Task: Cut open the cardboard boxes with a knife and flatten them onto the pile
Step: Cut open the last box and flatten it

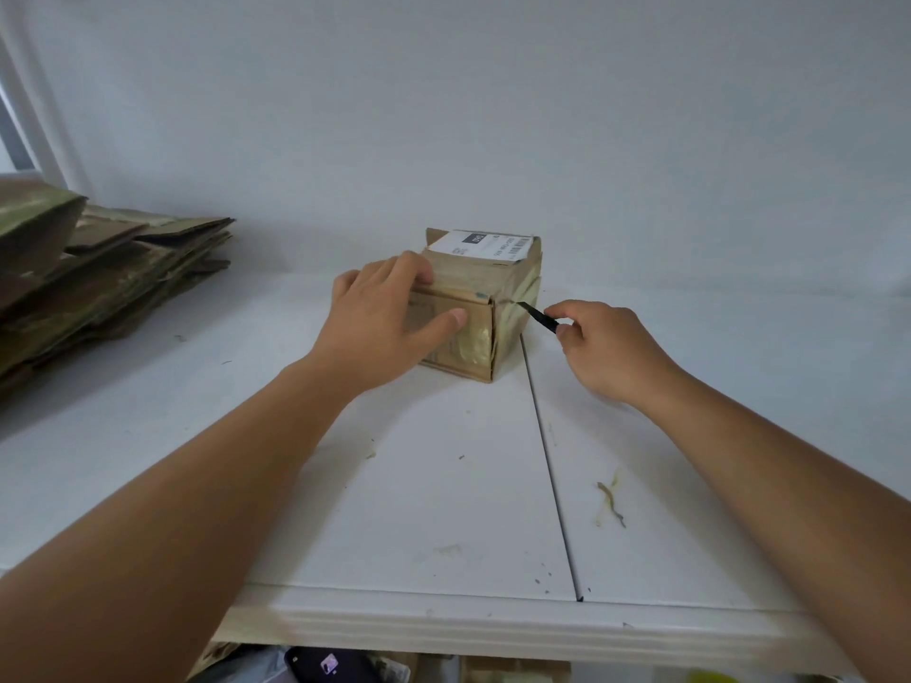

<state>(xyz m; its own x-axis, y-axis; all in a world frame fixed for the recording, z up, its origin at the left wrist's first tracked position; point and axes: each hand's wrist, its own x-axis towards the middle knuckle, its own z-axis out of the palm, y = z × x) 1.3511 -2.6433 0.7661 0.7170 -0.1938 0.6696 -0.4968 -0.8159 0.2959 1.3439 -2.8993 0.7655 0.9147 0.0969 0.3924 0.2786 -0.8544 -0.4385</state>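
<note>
Two hands on the job, both reaching up from the bottom corners toward mid-frame. Left hand (389, 317) draped over the near left side of a small cardboard box (480, 308), fingers curled onto its top edge and thumb pressed flat against the front face, so holding it steady. Right hand (609, 350) just right of the box, pinching a slim black knife (537, 315) between thumb and forefinger, rest of the fingers tucked in. Blade tip touching the taped seam on the box's right face, near the upper front corner. Can't tell how deep the blade sits.

Box sitting upright, dead centre, on a white table (443, 510), close to the pale wall (443, 115) behind. Shiny tan tape wrapped over the front corner, white shipping label (485, 245) with a black patch stuck on top. Text on it too small to read.

Stack of flattened cardboard (98, 283) over at the left edge of the frame, also on the table, well apart from the box. Top sheets fanned out and a bit crooked.

Thin dark seam running down the tabletop from under the box to the front edge. Curl of tape scrap (611, 502) lying lower right of centre, plus a few specks and crumbs scattered around. Dark phone-like object (328, 665) peeking out below the table edge at the bottom, partly hidden.
</note>
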